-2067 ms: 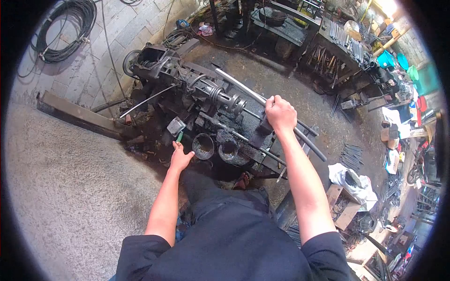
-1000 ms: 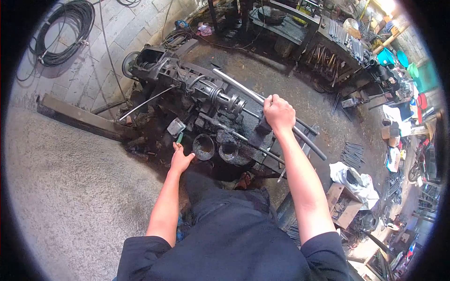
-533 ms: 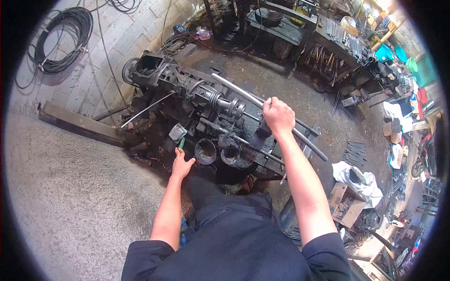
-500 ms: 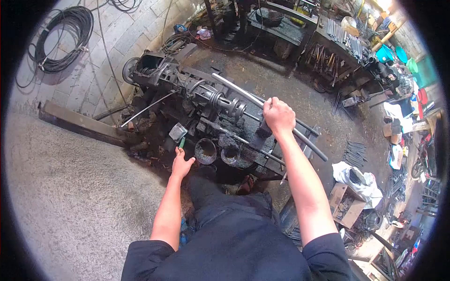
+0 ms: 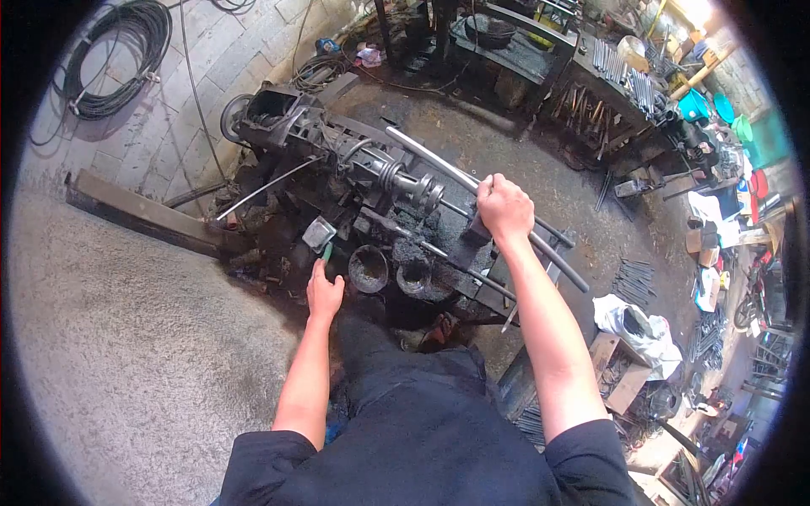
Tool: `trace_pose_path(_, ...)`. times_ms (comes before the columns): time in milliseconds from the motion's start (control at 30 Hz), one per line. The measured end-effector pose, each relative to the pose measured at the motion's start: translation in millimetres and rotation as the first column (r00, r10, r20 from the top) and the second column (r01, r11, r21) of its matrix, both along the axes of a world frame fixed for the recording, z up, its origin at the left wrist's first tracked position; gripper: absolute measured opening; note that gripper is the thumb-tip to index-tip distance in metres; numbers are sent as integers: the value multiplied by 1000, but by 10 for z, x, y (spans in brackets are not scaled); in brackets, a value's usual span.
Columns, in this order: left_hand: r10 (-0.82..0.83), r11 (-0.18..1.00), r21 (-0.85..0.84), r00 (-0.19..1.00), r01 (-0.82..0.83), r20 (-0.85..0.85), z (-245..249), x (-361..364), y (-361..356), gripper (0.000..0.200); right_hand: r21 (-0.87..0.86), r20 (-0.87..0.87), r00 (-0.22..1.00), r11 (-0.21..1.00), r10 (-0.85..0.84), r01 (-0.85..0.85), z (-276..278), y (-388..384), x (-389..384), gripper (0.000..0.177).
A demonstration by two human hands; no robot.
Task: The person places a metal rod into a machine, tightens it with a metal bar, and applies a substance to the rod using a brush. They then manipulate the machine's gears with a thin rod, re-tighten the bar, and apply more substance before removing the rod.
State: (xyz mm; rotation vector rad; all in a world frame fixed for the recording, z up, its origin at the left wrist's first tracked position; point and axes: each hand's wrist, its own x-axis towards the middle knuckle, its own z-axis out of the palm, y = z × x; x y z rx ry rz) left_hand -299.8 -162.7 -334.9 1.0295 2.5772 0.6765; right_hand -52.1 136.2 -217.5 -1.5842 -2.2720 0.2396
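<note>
Floor (image 5: 126,354), grimy pot (image 5: 368,268) near left hand (image 5: 325,295), right hand (image 5: 504,207) gripping bar (image 5: 439,164)

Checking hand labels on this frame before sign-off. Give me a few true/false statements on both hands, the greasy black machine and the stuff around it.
1. The right hand is closed round the long grey metal bar over the greasy black machine. True.
2. The left hand rests on the coiled black cable. False: it reaches to the small green handle at the machine's near side, and the cable lies far off at upper left.
3. Two round dark metal pots stand side by side at the machine's near edge. True.
4. The white bag lies on the person's left. False: it lies on their right.
</note>
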Motion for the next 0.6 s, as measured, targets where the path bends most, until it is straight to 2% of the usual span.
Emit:
trace_pose_path(67,178,983,-80,950,-163,255,222,118,69,71,14,13,1000,1000,3,-3,-28,4,0,35)
trace_pose_path(100,179,983,-80,950,-164,257,150,116,65,71,14,15,1000,1000,4,-4,-27,2,-3,35)
trace_pose_path(167,76,989,128,995,-68,-59,-70,102,50,74,33,4,1000,999,10,-10,-18,1,-18,35)
trace_pose_path(200,79,989,129,995,-71,-59,-108,81,44,74,34,4,1000,999,13,-13,-20,-4,-23,35)
trace_pose_path(267,23,989,-142,992,-41,-127,-172,12,53,70,17,-22,1000,1000,-13,13,-22,0,-22,35)
trace_pose_path(300,27,989,-140,992,-45,-127,-109,13,87,70,19,-23,1000,1000,-8,9,-19,2,-22,35)
trace_pose_path(367,63,927,-361,993,-96,-103,8,33,127,72,26,-27,1000,1000,-12,12,-27,0,-23,35)
trace_pose_path(400,74,926,-363,992,-107,-103,53,33,150,72,24,-27,1000,1000,0,1,-27,-5,-27,35)
trace_pose_path(467,72,833,-544,995,-97,-68,109,12,168,70,27,-42,999,999,-15,16,-23,-13,-30,34)
trace_pose_path(500,76,833,-545,995,-102,-70,79,-5,146,70,42,-36,999,999,-17,19,-29,-8,-33,34)
trace_pose_path(567,100,755,-649,995,-91,-24,-89,-70,110,70,61,-19,1000,998,-5,6,-28,2,-43,33)
trace_pose_path(600,94,758,-647,995,-88,-25,-363,-173,15,70,77,3,1000,997,0,0,-32,-10,-36,33)
